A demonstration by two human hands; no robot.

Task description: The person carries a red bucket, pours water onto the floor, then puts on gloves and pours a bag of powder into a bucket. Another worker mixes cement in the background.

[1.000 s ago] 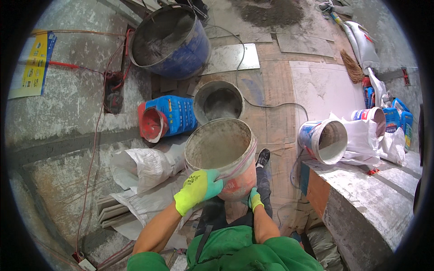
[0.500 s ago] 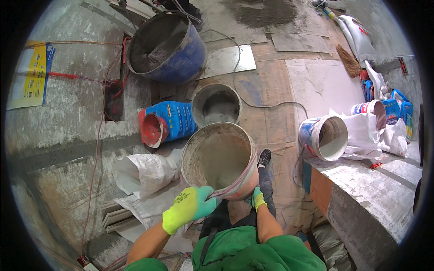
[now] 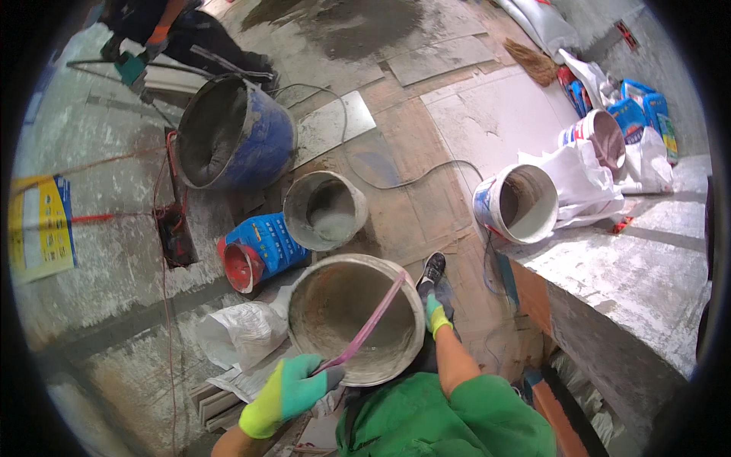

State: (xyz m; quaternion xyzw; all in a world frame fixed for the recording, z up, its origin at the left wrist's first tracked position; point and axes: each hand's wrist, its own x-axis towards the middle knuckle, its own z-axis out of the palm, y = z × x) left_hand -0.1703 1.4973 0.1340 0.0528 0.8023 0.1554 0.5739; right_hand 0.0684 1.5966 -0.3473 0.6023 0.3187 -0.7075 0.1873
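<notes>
A large round bucket (image 3: pixel 312 305), its inside coated in grey, is in front of my body with its mouth facing up. A pink strap handle (image 3: pixel 373 324) crosses its opening. My left hand (image 3: pixel 298 387), in a yellow-green and teal glove, is closed on the strap's near left end. My right hand (image 3: pixel 437 315), gloved alike, lies against the bucket's right side; its fingertips are hidden behind the wall. Just beyond stands a smaller grey bucket (image 3: pixel 298 206) with greyish wet contents. A blue bag (image 3: pixel 266 242) with a red, open end lies left of it.
A big blue tub (image 3: pixel 270 145) of grey material stands far left; another person (image 3: pixel 205 42) holds a long tool behind it. White buckets (image 3: pixel 495 202) and sacks line the right side near a ledge (image 3: pixel 609 263). A cable (image 3: pixel 411 183) crosses the floor. A white sack (image 3: pixel 244 331) lies left.
The large bucket has tipped back toward my body, and its strap now spans the mouth. My left hand has moved down and left. The view has shifted, showing more of the other person.
</notes>
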